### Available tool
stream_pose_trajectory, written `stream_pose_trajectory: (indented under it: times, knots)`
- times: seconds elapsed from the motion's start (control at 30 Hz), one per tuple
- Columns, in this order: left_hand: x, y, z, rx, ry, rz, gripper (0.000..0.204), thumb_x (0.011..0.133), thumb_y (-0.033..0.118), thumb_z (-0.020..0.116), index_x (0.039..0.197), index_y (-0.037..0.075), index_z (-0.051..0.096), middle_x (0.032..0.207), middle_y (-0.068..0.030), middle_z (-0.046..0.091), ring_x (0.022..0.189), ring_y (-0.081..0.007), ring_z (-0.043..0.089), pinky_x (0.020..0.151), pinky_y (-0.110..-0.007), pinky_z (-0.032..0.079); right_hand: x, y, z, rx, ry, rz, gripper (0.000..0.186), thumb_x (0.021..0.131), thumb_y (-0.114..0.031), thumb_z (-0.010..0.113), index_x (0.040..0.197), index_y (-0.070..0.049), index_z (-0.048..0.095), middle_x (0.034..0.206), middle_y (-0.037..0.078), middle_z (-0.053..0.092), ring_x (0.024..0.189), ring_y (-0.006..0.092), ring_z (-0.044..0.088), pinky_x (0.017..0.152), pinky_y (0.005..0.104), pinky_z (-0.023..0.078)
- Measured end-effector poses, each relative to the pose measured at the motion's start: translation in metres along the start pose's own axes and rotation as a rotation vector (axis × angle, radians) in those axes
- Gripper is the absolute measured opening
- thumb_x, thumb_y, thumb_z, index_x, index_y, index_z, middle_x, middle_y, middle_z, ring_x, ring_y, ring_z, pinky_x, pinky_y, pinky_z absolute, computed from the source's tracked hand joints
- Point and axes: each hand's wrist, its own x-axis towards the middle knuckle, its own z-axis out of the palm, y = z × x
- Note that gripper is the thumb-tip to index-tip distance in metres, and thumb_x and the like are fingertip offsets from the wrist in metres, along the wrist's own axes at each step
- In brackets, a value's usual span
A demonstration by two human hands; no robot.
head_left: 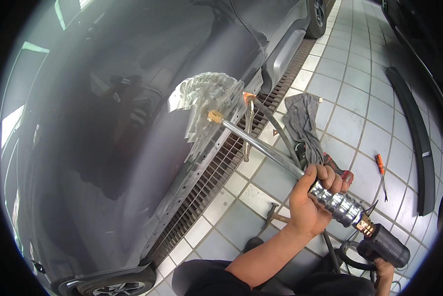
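Observation:
My left hand (310,197) is wrapped round the ribbed chrome weight of a slide hammer (341,208). Its steel shaft runs up and left to a brass-coloured tip (214,116), which meets the lower edge of a bare-metal patch (206,93) on a dark grey car panel (132,128). At the tool's rear end, my right hand (383,269) grips the black handle (389,246), its fingers partly hidden below it. Locking pliers (248,133) with a copper-coloured piece (249,96) are clamped at the sill edge beside the patch, and a thick cable (275,126) leads away from there.
A floor grate (206,197) runs along the sill. On the tiles lie a grey rag (303,121), a red and black power tool (337,167), a hammer (272,213), an orange-handled tool (381,165) and a long black trim strip (421,143). Another dark vehicle (419,44) stands at the right.

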Motion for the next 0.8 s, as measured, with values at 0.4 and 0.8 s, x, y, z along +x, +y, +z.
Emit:
stream_pose_trajectory:
  times: [0.4,0.8]
  knots:
    - [0.001,0.027,0.007,-0.063,0.103,0.055,0.028,0.098,0.035,0.046,0.079,0.013,0.048,0.070,0.0022,0.041,0.066,-0.0123,0.042,0.075,-0.035,0.044,0.005,-0.044,0.020,-0.249,0.106,-0.254,0.066,0.073,-0.067,0.066,0.078,-0.001,0.061,0.069,0.009,0.056,0.064,0.0268,0.053,0.065,0.0392,0.041]
    - [-0.005,-0.011,0.014,0.250,0.336,0.051,0.028,0.097,0.039,0.051,0.097,0.010,0.050,0.084,-0.0009,0.048,0.089,-0.0176,0.052,0.095,-0.037,0.043,0.006,-0.059,0.036,0.769,-0.066,0.330,0.066,0.076,-0.048,0.077,0.106,0.008,0.058,0.071,0.016,0.065,0.066,0.0266,0.065,0.067,0.0351,0.054]
